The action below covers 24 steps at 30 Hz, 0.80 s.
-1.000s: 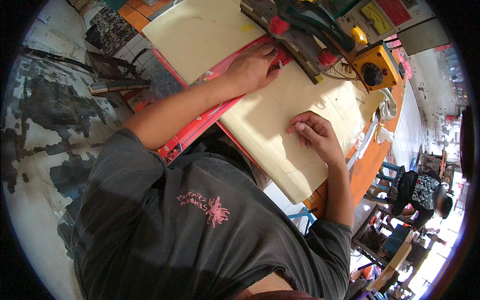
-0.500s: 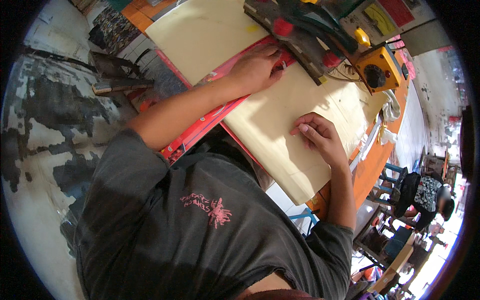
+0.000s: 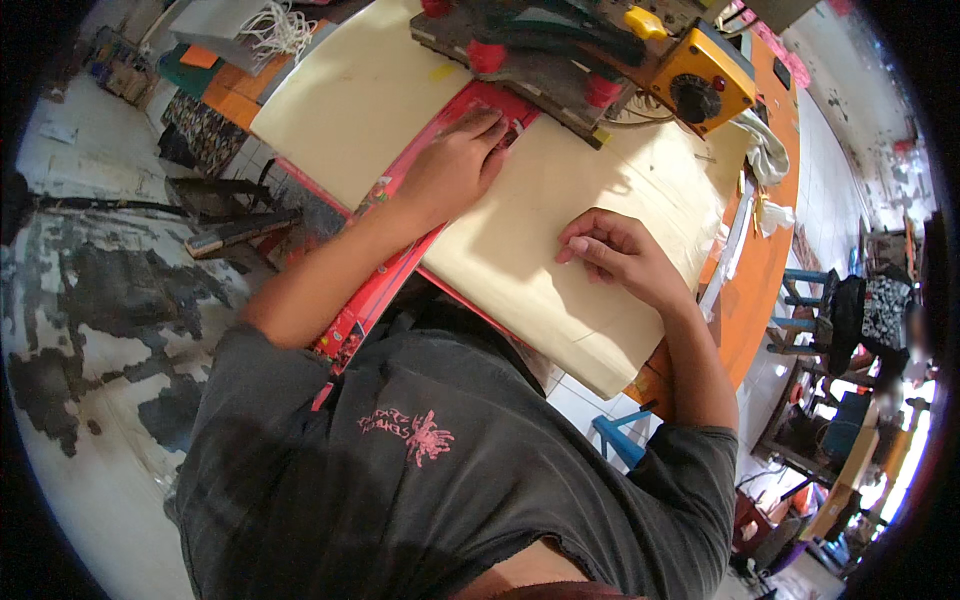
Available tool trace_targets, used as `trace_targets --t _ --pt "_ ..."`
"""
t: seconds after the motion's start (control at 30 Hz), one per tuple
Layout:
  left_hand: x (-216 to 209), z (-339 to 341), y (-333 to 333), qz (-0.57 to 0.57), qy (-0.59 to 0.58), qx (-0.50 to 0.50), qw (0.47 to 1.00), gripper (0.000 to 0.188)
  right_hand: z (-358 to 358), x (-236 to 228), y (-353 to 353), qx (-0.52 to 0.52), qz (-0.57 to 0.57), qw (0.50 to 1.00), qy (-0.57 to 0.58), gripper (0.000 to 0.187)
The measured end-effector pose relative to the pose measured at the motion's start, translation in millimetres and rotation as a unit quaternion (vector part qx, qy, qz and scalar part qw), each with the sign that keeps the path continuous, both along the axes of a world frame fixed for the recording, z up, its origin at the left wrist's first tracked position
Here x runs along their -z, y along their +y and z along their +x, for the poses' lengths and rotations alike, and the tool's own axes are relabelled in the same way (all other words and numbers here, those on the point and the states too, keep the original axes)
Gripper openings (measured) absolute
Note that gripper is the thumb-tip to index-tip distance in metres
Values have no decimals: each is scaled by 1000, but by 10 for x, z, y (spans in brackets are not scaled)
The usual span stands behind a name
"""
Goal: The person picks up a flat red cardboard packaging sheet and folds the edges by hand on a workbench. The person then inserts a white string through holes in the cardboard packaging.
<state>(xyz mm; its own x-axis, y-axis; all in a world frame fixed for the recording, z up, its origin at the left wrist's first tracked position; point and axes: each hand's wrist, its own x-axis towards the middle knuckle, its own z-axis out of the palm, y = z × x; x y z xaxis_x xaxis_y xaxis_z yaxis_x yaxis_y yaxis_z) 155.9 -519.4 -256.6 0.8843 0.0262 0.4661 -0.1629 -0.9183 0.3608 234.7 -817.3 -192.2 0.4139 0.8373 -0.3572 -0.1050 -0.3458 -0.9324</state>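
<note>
My left hand lies over a long red printed strip, fingers stretched along it toward the dark base of a machine. The strip runs from that base down to my lap, and my left forearm covers part of it. Under the strip is a cream sheet spread over the work surface. Over the sheet's right part is my right hand, its fingers loosely bent and slightly apart, with nothing seen in them. Whether it touches the sheet I cannot tell.
A yellow control box with a black dial stands at the far right of the orange table. White cloth lies beside it. White cords sit at the far left. A blue stool and another person are at the right.
The view has shifted, so the machine and table appear further left. My left hand has drawn slightly back from the machine base along the strip. My right hand keeps much the same pose.
</note>
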Motion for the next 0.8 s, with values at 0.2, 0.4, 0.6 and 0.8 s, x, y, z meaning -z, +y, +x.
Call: trace_targets --t 0.2,0.4,0.6,0.8 --pt "-140 -404 -86 -21 30 14 999 39 25 22 -3 -17 5 1000 15 25" --pt "-169 -648 -39 -37 38 33 998 39 6 -18 -19 -50 -17 998 -37 22" --pt "-170 -661 -19 -45 38 45 997 39 -21 -8 -25 -79 -14 994 -78 18" --pt "-172 -638 -31 -38 45 48 997 39 -5 13 -76 -94 -21 989 -108 19"
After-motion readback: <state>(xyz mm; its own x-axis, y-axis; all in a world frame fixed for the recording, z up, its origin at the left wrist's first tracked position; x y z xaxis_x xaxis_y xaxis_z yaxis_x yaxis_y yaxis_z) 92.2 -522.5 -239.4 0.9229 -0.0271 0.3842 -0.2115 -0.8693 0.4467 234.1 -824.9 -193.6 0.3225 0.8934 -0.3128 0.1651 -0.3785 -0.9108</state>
